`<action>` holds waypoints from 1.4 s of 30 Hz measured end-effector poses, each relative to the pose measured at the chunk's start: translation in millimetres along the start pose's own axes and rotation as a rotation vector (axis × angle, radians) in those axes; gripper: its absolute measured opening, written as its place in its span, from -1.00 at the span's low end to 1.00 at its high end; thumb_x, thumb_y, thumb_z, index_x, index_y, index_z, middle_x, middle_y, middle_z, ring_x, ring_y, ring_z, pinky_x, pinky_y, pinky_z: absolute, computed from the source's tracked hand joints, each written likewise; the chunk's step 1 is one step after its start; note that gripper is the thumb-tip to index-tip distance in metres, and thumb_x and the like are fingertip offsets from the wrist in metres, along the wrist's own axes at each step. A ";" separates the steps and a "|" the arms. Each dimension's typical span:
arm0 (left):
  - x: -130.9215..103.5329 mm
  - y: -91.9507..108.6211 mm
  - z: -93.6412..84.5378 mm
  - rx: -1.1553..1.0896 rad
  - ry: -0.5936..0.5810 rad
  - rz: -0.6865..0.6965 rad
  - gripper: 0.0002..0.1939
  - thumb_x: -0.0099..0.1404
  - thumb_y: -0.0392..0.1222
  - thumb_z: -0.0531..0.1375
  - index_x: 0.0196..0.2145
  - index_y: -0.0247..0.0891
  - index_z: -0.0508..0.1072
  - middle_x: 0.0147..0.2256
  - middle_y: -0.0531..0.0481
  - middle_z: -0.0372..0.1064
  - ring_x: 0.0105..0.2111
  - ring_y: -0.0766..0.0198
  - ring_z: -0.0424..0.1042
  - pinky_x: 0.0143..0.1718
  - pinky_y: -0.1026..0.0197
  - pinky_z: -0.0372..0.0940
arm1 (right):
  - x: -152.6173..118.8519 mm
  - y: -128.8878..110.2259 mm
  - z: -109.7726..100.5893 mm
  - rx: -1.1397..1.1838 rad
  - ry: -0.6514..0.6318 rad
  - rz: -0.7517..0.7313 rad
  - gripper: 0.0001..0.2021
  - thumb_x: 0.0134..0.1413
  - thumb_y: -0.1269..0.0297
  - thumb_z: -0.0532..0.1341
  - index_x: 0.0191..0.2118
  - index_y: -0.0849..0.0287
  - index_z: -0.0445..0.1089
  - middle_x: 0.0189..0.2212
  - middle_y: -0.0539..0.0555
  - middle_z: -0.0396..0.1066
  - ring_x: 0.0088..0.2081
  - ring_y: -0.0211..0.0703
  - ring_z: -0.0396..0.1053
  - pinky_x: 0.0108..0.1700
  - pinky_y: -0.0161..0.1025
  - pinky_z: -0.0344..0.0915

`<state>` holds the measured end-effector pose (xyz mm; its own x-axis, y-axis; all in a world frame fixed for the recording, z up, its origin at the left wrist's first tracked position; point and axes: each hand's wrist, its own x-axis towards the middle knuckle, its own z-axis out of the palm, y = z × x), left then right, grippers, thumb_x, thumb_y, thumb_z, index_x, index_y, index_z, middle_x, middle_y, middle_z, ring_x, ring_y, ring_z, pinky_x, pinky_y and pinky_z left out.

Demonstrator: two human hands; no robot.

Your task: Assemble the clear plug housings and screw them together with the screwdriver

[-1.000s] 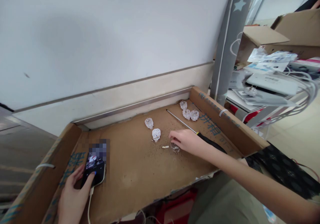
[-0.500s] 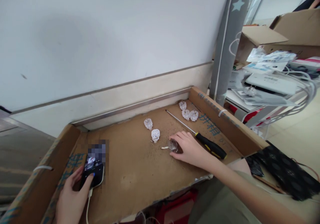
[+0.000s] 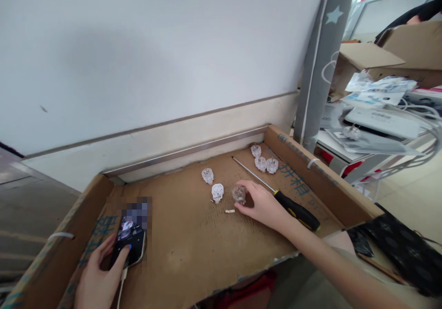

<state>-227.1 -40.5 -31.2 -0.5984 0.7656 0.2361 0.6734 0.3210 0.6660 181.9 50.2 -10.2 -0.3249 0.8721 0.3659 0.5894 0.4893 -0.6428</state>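
A shallow cardboard tray (image 3: 311, 175) lies on the worktop, its floor bare and brown. At the near left, the left hand (image 3: 98, 279) wraps a phone (image 3: 129, 244), thumb on its screen. The right hand (image 3: 264, 203) rests mid-tray, fingertips closed on a clear plug (image 3: 239, 194). A screwdriver (image 3: 276, 194) lies just right of that hand. Two white plugs (image 3: 217, 191) sit left of it, three more (image 3: 264, 160) at the far right, and a small white pin (image 3: 229, 211) lies just near the held plug.

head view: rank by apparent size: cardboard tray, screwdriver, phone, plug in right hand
1. cardboard tray
2. screwdriver
3. phone, closer to camera, so its real size against the screwdriver is unsure
4. plug, at the right hand fingertips
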 end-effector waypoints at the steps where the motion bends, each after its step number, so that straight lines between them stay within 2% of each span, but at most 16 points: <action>1: -0.7 3.1 -0.7 -0.016 -0.017 -0.037 -0.27 0.00 0.19 0.15 0.06 -0.31 0.33 0.03 -0.26 0.35 0.05 -0.11 0.33 0.14 -0.15 0.17 | -1.1 1.6 2.4 0.016 0.019 0.001 -0.61 0.03 0.21 0.21 0.00 0.14 0.24 -0.13 0.11 0.34 -0.13 -0.15 0.32 -0.06 -0.16 0.26; 6: -2.9 13.5 -3.4 -0.022 -0.042 -0.108 -0.23 -0.05 0.20 0.16 0.07 -0.30 0.32 0.06 -0.26 0.32 0.09 -0.13 0.28 0.17 -0.15 0.12 | -2.6 4.1 9.6 0.115 0.107 0.005 -0.65 0.02 0.23 0.21 -0.04 0.17 0.27 -0.18 0.10 0.36 -0.14 -0.23 0.34 -0.08 -0.26 0.31; 11: -2.0 12.0 -2.7 -0.030 -0.031 -0.108 -0.27 -0.03 0.18 0.16 0.05 -0.29 0.33 0.07 -0.25 0.32 0.10 -0.13 0.27 0.18 -0.17 0.09 | -2.0 3.7 10.2 0.153 0.135 0.029 -0.62 0.04 0.30 0.17 0.03 0.14 0.24 -0.27 0.05 0.38 -0.26 -0.32 0.37 -0.17 -0.33 0.33; 14: -2.7 16.7 -3.0 -0.063 -0.052 -0.123 -0.24 -0.05 0.17 0.16 0.05 -0.33 0.31 0.08 -0.27 0.30 0.11 -0.12 0.26 0.19 -0.14 0.09 | -2.8 5.3 10.1 0.139 0.134 0.052 -0.65 0.06 0.30 0.16 0.00 0.14 0.22 -0.32 0.02 0.38 -0.31 -0.33 0.36 -0.23 -0.35 0.32; 19: -4.2 25.0 -3.5 -0.058 -0.050 -0.133 -0.22 -0.07 0.17 0.15 0.05 -0.36 0.31 0.07 -0.29 0.31 0.10 -0.11 0.27 0.21 -0.10 0.08 | -4.9 8.0 10.9 0.064 0.088 0.034 -0.76 0.06 0.32 0.18 -0.11 0.13 0.29 -0.29 0.03 0.38 -0.23 -0.26 0.34 -0.13 -0.26 0.28; 24: -4.4 20.5 -4.4 -0.055 -0.040 -0.120 -0.21 -0.07 0.17 0.16 0.05 -0.37 0.31 0.07 -0.30 0.31 0.10 -0.11 0.27 0.19 -0.08 0.10 | -5.6 6.6 11.0 -0.021 0.061 -0.008 -0.78 0.06 0.35 0.18 -0.12 0.11 0.33 -0.25 0.03 0.38 -0.20 -0.23 0.33 -0.10 -0.22 0.24; 30: -5.3 24.2 -5.9 -0.057 -0.056 -0.131 -0.20 -0.07 0.17 0.15 0.07 -0.35 0.30 0.09 -0.28 0.29 0.11 -0.11 0.26 0.20 -0.12 0.08 | -2.3 5.7 2.5 -0.107 0.156 0.056 -0.77 0.11 0.19 0.17 -0.12 0.13 0.35 -0.19 0.08 0.35 -0.11 -0.18 0.30 -0.05 -0.19 0.19; 34: -6.1 29.1 -6.0 -0.038 -0.056 -0.140 -0.21 -0.07 0.17 0.15 0.07 -0.36 0.32 0.06 -0.29 0.32 0.11 -0.12 0.26 0.21 -0.13 0.05 | -0.8 7.2 1.6 -0.189 0.146 0.082 -0.73 0.07 0.15 0.19 -0.11 0.10 0.38 -0.16 0.09 0.37 -0.07 -0.06 0.28 -0.03 -0.09 0.12; 39: -4.7 23.7 -3.8 -0.019 -0.044 -0.131 -0.22 -0.04 0.18 0.15 0.07 -0.34 0.31 0.08 -0.28 0.30 0.11 -0.11 0.26 0.19 -0.13 0.08 | -2.2 6.5 5.2 -0.216 0.068 0.044 -0.46 -0.03 0.09 0.27 0.10 0.07 0.23 -0.06 0.10 0.35 -0.01 0.01 0.27 -0.02 -0.04 0.10; 42: -3.6 20.1 -2.2 -0.057 -0.051 -0.120 -0.23 -0.06 0.16 0.16 0.06 -0.35 0.31 0.08 -0.28 0.30 0.10 -0.11 0.27 0.19 -0.13 0.09 | -3.3 6.9 5.9 -0.205 0.054 0.034 -0.56 0.00 0.12 0.26 0.03 0.06 0.29 -0.11 0.08 0.38 -0.05 0.00 0.30 -0.04 -0.04 0.13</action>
<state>-212.4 -38.0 -17.1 -0.6493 0.7515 0.1167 0.5717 0.3812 0.7266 182.7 50.7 -19.8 -0.2659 0.8837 0.3852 0.7390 0.4435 -0.5071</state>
